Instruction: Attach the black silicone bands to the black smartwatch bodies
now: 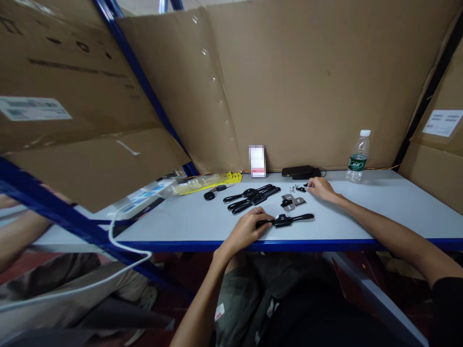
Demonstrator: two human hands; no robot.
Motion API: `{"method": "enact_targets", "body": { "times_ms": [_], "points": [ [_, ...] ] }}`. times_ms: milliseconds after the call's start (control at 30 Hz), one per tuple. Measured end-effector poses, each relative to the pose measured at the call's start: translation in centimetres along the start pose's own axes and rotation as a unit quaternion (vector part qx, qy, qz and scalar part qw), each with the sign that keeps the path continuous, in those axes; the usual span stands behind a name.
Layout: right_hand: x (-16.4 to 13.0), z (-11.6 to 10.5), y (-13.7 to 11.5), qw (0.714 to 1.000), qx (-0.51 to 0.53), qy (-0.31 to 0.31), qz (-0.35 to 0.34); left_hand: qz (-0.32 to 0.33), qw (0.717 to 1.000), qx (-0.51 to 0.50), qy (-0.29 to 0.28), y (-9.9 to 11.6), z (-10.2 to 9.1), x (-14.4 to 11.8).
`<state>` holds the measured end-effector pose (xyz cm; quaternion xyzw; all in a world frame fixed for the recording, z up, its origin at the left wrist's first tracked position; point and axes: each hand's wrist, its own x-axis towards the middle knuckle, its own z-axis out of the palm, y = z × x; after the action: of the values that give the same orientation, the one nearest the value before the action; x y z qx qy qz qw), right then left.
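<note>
My left hand (249,226) is closed around the left handle of a black spokeshave (284,220), which lies near the table's front edge. Farther back on the right, my right hand (321,189) has its fingertips pinched together at the small black parts (301,189); what they hold, if anything, is too small to make out. Beside those parts lie several small silvery screws (293,188). Between my hands are flat grey metal blades (298,201) with a black cap piece (287,203) on top. Several more black spokeshaves (255,197) lie in a pile behind my left hand.
A water bottle (357,159) stands at the back right. Along the back are a black phone-like slab (298,171) and an upright white card (257,161). A screwdriver (217,187) and yellow packaging (217,182) lie left. Cardboard walls (289,86) enclose the table; another person's arm (21,231) shows left.
</note>
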<state>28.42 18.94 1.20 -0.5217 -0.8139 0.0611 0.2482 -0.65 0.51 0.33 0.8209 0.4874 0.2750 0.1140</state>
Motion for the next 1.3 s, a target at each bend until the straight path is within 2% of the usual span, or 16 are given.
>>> {"method": "enact_targets", "body": {
  "times_ms": [100, 167, 267, 367, 433, 567, 900, 1300],
  "points": [
    [-0.1, -0.4, -0.8, 0.996, 0.088, 0.034, -0.007, 0.001, 1.0, 0.001, -0.002, 0.1, 0.0, 0.0],
    [-0.6, -0.7, -1.9, 0.983, 0.18, 0.022, -0.032, 0.003, 1.0, 0.001, -0.004, 0.1, 0.0, 0.0],
    [-2.1, -0.7, -4.6, 0.95, 0.298, -0.048, -0.076, 0.007, 1.0, 0.003, -0.005, -0.1, 0.0, 0.0],
    [-4.0, -0.4, -7.3, 0.922, 0.347, -0.121, -0.119, 0.012, 1.0, 0.005, 0.001, -0.2, 0.1, 0.0],
    [-5.1, -0.3, -8.6, 0.917, 0.342, -0.138, -0.153, 0.016, 1.0, 0.008, 0.003, -0.2, 0.1, 0.0],
    [-6.1, 0.0, -9.8, 0.928, 0.301, -0.116, -0.188, 0.021, 1.0, 0.013, 0.003, -0.2, 0.1, 0.0],
    [-5.9, 0.9, -10.1, 0.94, 0.233, -0.109, -0.224, 0.015, 1.0, 0.012, 0.0, 0.0, 0.0, 0.0],
    [-6.2, 0.4, -10.4, 0.938, 0.219, -0.114, -0.244, 0.022, 1.0, 0.022, 0.004, -0.2, 0.1, 0.1]
  ]
}}
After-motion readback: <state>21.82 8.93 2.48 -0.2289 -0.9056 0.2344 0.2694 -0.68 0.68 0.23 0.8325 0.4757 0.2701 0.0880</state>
